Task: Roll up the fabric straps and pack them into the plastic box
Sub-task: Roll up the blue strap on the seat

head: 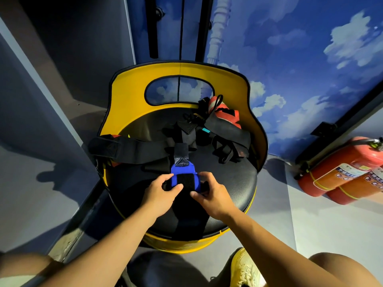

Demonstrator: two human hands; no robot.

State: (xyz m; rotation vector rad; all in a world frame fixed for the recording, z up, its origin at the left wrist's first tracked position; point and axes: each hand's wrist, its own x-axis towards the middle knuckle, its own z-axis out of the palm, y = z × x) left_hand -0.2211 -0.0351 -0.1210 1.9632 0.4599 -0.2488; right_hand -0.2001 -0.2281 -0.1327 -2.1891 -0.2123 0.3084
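A blue fabric strap (pixel 182 169) with a black hook-and-loop patch lies partly rolled on the black seat of a yellow chair (pixel 228 183). My left hand (pixel 160 191) pinches the roll's left end and my right hand (pixel 211 195) grips its right end. The strap's unrolled black tail runs away from me toward a pile of black straps (pixel 132 148). A red strap (pixel 226 116) lies among more black ones at the seat's back right. No plastic box is in view.
The chair's yellow backrest (pixel 180 71) curves round the far side of the seat. Two red fire extinguishers (pixel 342 172) lie on the floor at the right. A blue cloud-painted wall stands behind. My knees and a pale shoe (pixel 246 268) are below.
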